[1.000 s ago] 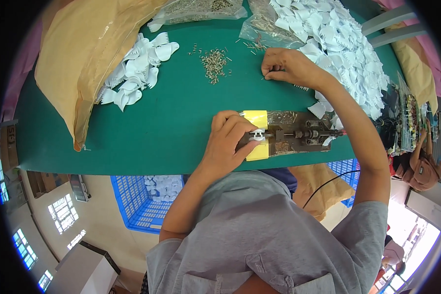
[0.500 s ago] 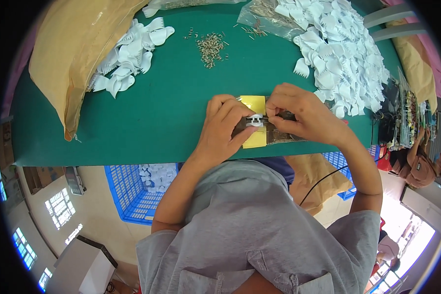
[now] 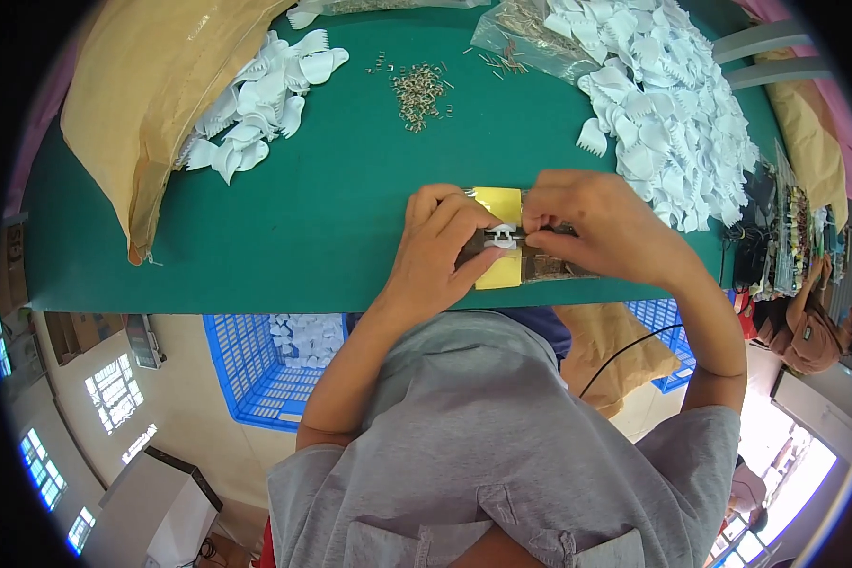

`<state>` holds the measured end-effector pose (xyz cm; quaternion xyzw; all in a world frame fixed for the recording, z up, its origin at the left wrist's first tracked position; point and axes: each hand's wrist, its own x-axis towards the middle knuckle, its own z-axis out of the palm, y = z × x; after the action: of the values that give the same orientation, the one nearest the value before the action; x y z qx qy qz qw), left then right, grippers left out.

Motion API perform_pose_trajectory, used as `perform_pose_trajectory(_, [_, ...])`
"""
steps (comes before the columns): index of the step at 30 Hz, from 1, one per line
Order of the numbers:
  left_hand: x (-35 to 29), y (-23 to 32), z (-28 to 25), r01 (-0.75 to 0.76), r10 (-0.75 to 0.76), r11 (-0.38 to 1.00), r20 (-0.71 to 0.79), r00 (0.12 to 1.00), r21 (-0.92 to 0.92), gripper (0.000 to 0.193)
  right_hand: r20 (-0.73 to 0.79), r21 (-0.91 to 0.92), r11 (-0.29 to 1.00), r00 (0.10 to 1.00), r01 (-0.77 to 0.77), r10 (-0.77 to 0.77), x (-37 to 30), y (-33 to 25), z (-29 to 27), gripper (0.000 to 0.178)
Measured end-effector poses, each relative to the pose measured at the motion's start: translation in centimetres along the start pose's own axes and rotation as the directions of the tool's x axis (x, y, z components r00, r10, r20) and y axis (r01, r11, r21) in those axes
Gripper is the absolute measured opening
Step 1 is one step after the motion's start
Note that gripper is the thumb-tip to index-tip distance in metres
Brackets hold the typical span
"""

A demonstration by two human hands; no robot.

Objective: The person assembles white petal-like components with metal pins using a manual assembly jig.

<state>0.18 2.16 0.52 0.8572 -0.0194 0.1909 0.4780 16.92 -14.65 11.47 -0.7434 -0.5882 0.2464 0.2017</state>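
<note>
My left hand (image 3: 435,246) pinches a small white plastic claw clip (image 3: 504,240) between thumb and fingers. It holds the clip over a dark fixture at the table's near edge, covered with yellow tape (image 3: 498,275). Close on the right, my right hand (image 3: 601,225) has its thumb and fingers pressed together beside the clip's end. A thin metallic line shows between those fingertips and the clip; whatever the fingers grip is mostly hidden. Farther back on the green table lies a small pile of metal springs (image 3: 418,95).
White toothed clip halves (image 3: 663,123) form a large heap at right, with a smaller heap (image 3: 256,104) by a brown paper sack (image 3: 142,114) at left. Thin metal pins (image 3: 506,59) lie near a plastic bag (image 3: 530,38). A blue crate (image 3: 256,379) stands below the table.
The whole view has shifted slightly. Both hands stay at the fixture with the clip, and the right fingertips have altered their pose a little beside it.
</note>
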Motion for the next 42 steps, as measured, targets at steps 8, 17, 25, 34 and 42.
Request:
perform_pose_trajectory(8, [0.2,0.0,0.1,-0.041,0.041,0.999,-0.019,0.999,0.009,0.031,-0.174,0.289,0.928,0.940,-0.236,0.294,5.6,5.0,0.1,0.015])
perform_pose_trajectory(17, [0.2,0.2,0.1,-0.012,0.012,1.000,-0.020,1.000,-0.019,0.030,-0.349,0.147,0.969,0.906,-0.198,0.239,11.5,7.0,3.9,0.019])
perform_pose_trajectory(25, [0.5,0.1,0.0,-0.050,0.050,0.999,-0.067,0.996,0.004,0.029,-0.092,0.515,0.831,0.950,-0.210,0.297,4.4,3.5,1.0,0.021])
perform_pose_trajectory(34, [0.2,-0.2,0.4,-0.030,0.030,1.000,-0.066,0.997,0.010,0.028,-0.044,0.407,0.895,0.975,-0.182,0.218,0.0,-1.2,1.7,0.007])
perform_pose_trajectory(42, [0.2,0.0,0.3,-0.012,0.013,1.000,-0.057,0.998,0.011,0.028,-0.073,0.263,0.956,0.985,-0.129,0.153,-0.1,-1.2,2.4,0.008])
